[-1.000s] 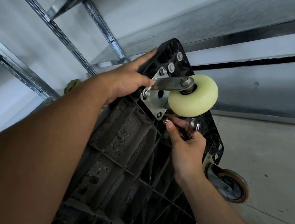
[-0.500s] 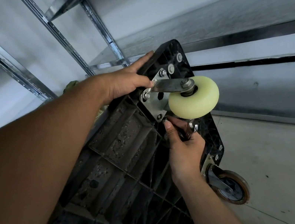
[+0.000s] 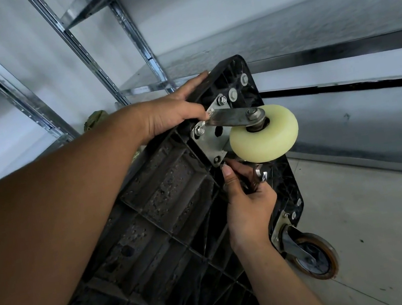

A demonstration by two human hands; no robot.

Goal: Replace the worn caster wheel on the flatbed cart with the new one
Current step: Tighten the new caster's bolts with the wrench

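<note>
The black flatbed cart [image 3: 167,211] stands on its side, ribbed underside toward me. A pale yellow caster wheel [image 3: 264,132] on a metal bracket and mounting plate [image 3: 209,143] sits at the cart's upper corner. My left hand [image 3: 174,111] grips the cart's top edge beside the plate, thumb on the bracket arm. Below the wheel, my right hand [image 3: 247,197] grips a metal wrench [image 3: 260,177] at the plate's lower bolt; its head is hidden by my fingers. A worn caster with a brown-rimmed wheel [image 3: 315,257] is fixed at the lower corner, touching the floor.
Metal shelving uprights [image 3: 87,54] and a long steel shelf [image 3: 306,28] stand right behind the cart. A green bundle [image 3: 94,119] lies by the wall behind my left arm. Grey concrete floor [image 3: 380,228] spreads out to the right.
My view has shifted slightly; the right hand with the wrench has turned a little under the yellow wheel. The left hand keeps its hold on the cart's edge.
</note>
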